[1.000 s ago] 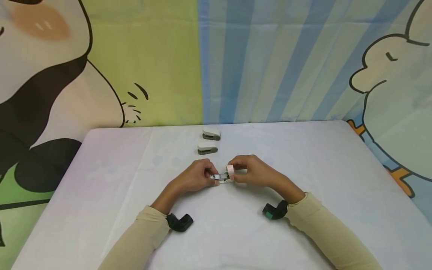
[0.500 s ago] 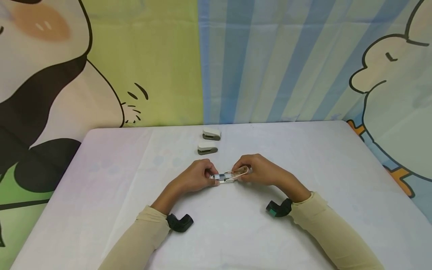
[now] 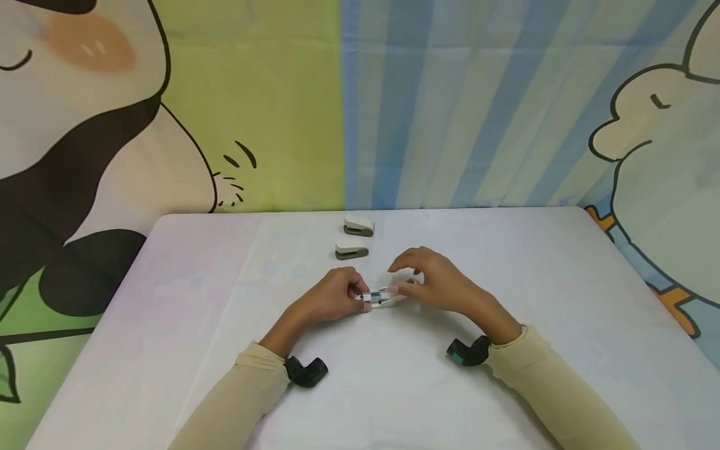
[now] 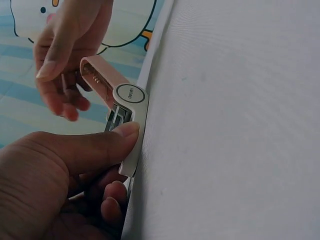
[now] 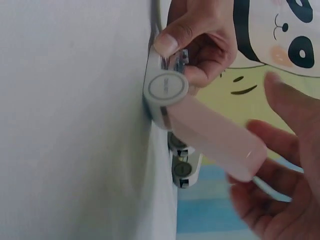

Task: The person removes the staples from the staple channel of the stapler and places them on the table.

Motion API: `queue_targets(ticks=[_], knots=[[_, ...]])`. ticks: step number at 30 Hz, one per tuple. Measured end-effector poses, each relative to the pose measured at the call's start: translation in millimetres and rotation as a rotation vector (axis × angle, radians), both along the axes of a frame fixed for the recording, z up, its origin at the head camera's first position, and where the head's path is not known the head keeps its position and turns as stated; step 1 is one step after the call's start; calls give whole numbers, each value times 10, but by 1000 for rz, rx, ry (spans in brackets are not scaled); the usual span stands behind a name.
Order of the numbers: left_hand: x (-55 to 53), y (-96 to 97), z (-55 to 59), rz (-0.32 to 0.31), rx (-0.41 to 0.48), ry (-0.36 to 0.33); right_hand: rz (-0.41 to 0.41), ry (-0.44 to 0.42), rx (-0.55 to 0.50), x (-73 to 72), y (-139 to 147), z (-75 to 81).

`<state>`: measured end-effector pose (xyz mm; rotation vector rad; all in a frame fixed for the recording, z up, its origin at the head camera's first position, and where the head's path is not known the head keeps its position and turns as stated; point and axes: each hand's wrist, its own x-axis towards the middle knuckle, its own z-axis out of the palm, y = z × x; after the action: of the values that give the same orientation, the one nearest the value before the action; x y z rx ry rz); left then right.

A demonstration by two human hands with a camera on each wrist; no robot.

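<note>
A small white and pink stapler [image 3: 385, 299] lies at the middle of the table, its pink top arm [image 5: 215, 132] swung far back so the metal staple channel [image 4: 118, 118] shows. My left hand [image 3: 332, 295] pinches the white base by its front end, with the thumb on the side near the channel in the left wrist view. Around the raised pink arm, my right hand [image 3: 441, 281] has its fingers and thumb spread, gripping nothing. In the right wrist view those fingers are close to the pink end; whether one touches it I cannot tell.
Two more staplers, white over grey-green, stand behind the hands: one stapler [image 3: 351, 251] nearer and another stapler [image 3: 358, 226] by the back edge. A white cloth covers the table [image 3: 270, 387]. Behind it hangs a printed cartoon curtain [image 3: 405, 106].
The pink arm has swung over to the right, away from the channel. My right hand has let go of it and spread its fingers. My left hand still holds the base.
</note>
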<state>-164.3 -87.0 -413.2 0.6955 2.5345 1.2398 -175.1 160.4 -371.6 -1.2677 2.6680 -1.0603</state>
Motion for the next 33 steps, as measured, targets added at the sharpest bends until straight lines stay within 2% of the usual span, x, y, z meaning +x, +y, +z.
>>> queue_targets(ticks=[3, 6, 9, 12, 16, 22, 27, 33], knots=[[-7, 6, 7, -9, -2, 13, 8, 125, -103, 38, -57, 42], [-2, 8, -4, -23, -7, 17, 68, 175, -163, 111, -123, 58], [8, 8, -9, -31, 2, 24, 136, 156, -134, 180, -190, 61], [15, 18, -17, -39, 18, 32, 158, 112, -37, 227, -250, 42], [13, 37, -28, -43, 26, 37, 87, 106, 104, 252, -297, -3], [11, 56, -22, -35, 33, 35, -3, 93, 203, 264, -315, -31], [18, 67, 1, -35, 40, 40, -38, 35, 220, 256, -317, -50], [33, 75, 11, -35, 49, 59, -88, -55, 156, 241, -314, -86]])
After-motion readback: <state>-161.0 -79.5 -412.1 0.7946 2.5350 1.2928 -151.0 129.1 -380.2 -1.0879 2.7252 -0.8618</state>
